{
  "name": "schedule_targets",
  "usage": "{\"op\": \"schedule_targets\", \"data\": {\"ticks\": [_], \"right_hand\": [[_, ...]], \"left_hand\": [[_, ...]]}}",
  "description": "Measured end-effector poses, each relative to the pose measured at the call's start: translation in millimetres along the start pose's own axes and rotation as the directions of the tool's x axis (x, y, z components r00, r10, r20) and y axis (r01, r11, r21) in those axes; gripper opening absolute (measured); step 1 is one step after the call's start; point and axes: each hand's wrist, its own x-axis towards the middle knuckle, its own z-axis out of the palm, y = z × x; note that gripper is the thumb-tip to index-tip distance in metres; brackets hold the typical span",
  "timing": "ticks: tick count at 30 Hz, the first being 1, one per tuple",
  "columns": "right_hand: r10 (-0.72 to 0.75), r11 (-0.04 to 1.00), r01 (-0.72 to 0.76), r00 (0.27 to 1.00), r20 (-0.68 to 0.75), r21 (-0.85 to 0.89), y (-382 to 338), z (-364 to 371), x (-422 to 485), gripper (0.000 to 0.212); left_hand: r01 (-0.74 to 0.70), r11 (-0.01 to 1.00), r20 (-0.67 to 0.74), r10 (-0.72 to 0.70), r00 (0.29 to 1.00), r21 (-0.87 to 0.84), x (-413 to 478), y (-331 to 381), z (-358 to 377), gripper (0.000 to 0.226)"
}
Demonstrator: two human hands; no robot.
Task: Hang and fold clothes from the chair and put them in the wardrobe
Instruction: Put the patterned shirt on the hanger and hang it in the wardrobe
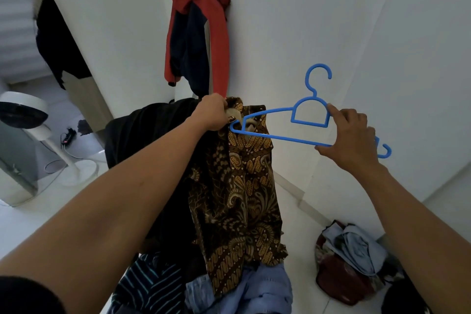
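A brown batik shirt (239,194) hangs down in front of me, held up at its collar by my left hand (210,112). My right hand (351,140) grips a blue plastic hanger (309,115) near its middle, hook upward. The hanger's left tip sits inside the shirt's collar opening, right beside my left hand. Below the shirt lies a pile of clothes with a dark striped garment (150,285) and a light blue garment (257,288); the chair under them is hidden. A black garment (142,135) is draped behind the shirt.
A red and navy jacket (196,33) hangs on the white wall ahead. A dark red basket (339,278) full of clothes stands on the floor at the right. A white standing fan (23,112) and cables are at the left, near a doorway with dark clothing.
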Motion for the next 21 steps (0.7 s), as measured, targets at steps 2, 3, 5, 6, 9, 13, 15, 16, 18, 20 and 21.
{"op": "schedule_targets", "data": {"ticks": [2,3,5,6,9,13,15,16,18,20,21], "right_hand": [[-0.017,0.999,0.017,1.0,-0.012,0.032,0.8,-5.9,-4.6,0.108],[-0.025,0.998,0.026,0.999,-0.021,0.049,2.8,-9.3,-7.1,0.109],[-0.016,0.998,0.02,0.998,-0.066,0.063,8.2,-17.1,-11.6,0.109],[0.01,0.998,-0.003,0.995,-0.095,0.069,9.7,-21.9,-13.2,0.108],[0.094,0.994,-0.083,0.984,-0.149,0.075,3.9,-38.4,-15.4,0.106],[0.105,0.994,-0.099,0.978,-0.179,0.043,-10.8,-61.5,-15.0,0.105],[0.122,0.992,-0.122,0.972,-0.202,0.015,-13.8,-73.4,-14.8,0.104],[0.13,0.991,-0.133,0.968,-0.216,0.0,-14.7,-79.7,-14.7,0.105],[0.151,0.988,-0.157,0.957,-0.248,-0.004,-16.9,-92.0,-14.5,0.105],[0.161,0.985,-0.173,0.945,-0.286,-0.015,-21.5,-103.4,-14.0,0.105],[0.158,0.983,-0.178,0.938,-0.307,-0.037,-24.9,-109.1,-13.6,0.105]], "left_hand": [[-0.02,1.0,-0.056,0.02,0.998,0.005,-7.3,5.1,-7.0,0.028],[-0.032,0.999,-0.089,0.032,0.995,0.003,-11.1,7.6,-12.3,0.03],[-0.069,0.998,-0.121,0.068,0.99,-0.007,-14.6,10.1,-21.3,0.037],[-0.109,0.994,-0.127,0.107,0.986,-0.011,-17.2,13.5,-26.3,0.039],[-0.227,0.972,-0.125,0.218,0.968,-0.063,-25.7,33.0,-41.7,0.033],[-0.276,0.955,-0.127,0.261,0.957,-0.114,-33.1,64.5,-63.0,0.039],[-0.29,0.949,-0.127,0.275,0.953,-0.125,-35.8,78.0,-76.3,0.038],[-0.305,0.944,-0.127,0.289,0.949,-0.129,-37.3,85.1,-83.8,0.038],[-0.335,0.933,-0.137,0.318,0.938,-0.133,-38.0,100.3,-98.3,0.04],[-0.361,0.918,-0.155,0.337,0.929,-0.162,-38.6,117.7,-109.7,0.042],[-0.376,0.907,-0.166,0.347,0.923,-0.191,-39.0,127.5,-114.4,0.046]]}}
